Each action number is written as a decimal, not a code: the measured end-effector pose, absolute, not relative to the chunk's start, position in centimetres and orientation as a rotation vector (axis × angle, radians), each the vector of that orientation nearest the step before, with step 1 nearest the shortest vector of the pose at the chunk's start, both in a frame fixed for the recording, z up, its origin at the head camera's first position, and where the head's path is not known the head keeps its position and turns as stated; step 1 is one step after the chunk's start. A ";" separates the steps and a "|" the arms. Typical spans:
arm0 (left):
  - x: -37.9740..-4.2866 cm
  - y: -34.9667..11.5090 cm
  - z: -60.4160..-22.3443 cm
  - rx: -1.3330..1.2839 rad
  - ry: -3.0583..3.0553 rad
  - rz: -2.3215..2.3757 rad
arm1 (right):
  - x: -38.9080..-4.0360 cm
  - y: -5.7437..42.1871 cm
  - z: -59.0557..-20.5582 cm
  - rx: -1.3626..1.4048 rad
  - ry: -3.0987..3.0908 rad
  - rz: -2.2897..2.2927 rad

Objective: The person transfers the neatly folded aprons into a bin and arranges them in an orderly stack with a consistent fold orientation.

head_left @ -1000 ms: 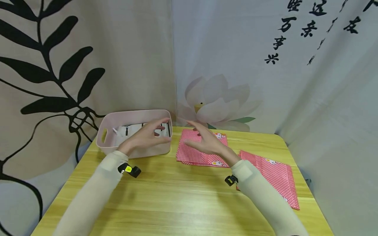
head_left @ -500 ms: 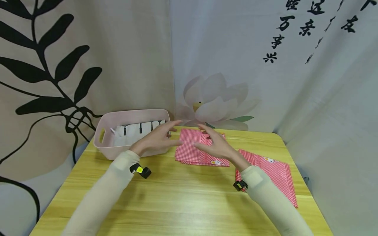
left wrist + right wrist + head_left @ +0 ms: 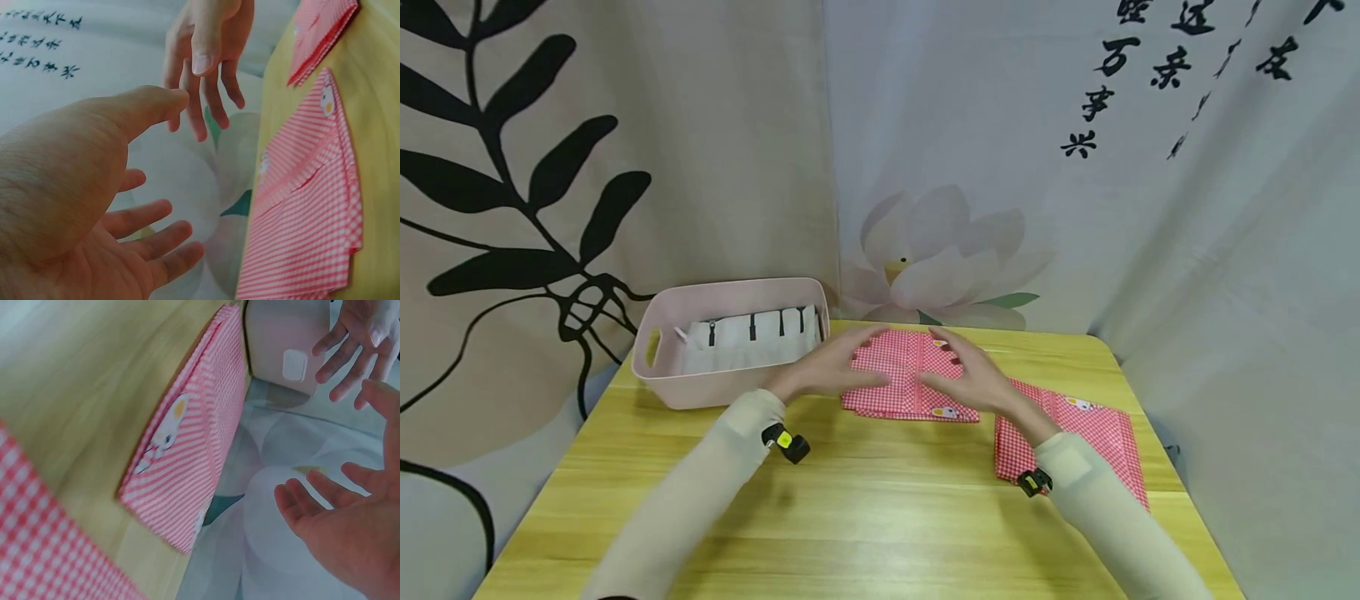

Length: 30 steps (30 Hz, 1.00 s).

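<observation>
Above the left part of a folded red-and-white checked cloth point(image 3: 910, 392) hovers my left hand point(image 3: 835, 364), palm turned inward and fingers apart. My right hand point(image 3: 973, 375) faces it over the cloth's right side, thumb and fingers spread. Neither hand holds anything. In the left wrist view the same cloth point(image 3: 306, 206) lies flat below the hands, with small white cartoon figures printed near its edge. A second folded checked cloth point(image 3: 1090, 433) lies to the right, partly hidden beneath my right forearm in the head view.
A pink plastic basket point(image 3: 715, 392) stands at the back left beside the first cloth, holding white folded items point(image 3: 730, 346) with black zip pulls or straps. Everything rests on a wooden table point(image 3: 880, 517). Printed curtains point(image 3: 955, 125) hang right behind its back edge.
Both hands have shifted rightward, the left from over the basket to above the first cloth. The white items in the basket have come fully into view. The cloths have stayed put.
</observation>
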State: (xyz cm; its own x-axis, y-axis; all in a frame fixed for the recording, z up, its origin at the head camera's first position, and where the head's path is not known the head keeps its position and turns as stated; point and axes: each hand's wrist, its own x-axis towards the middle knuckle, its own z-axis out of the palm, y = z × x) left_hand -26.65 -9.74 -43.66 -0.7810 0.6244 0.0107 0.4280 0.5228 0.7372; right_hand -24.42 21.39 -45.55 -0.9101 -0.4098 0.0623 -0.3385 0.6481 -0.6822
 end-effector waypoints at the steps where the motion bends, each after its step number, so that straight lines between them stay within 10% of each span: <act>1: -26.7 -9.5 -43.9 0.886 2.511 1.106 | -24.4 21.7 -45.8 -0.627 2.765 -1.110; 30: -28.5 -6.9 -50.0 0.638 2.579 0.961 | -26.7 25.6 -50.0 -0.460 2.799 -0.920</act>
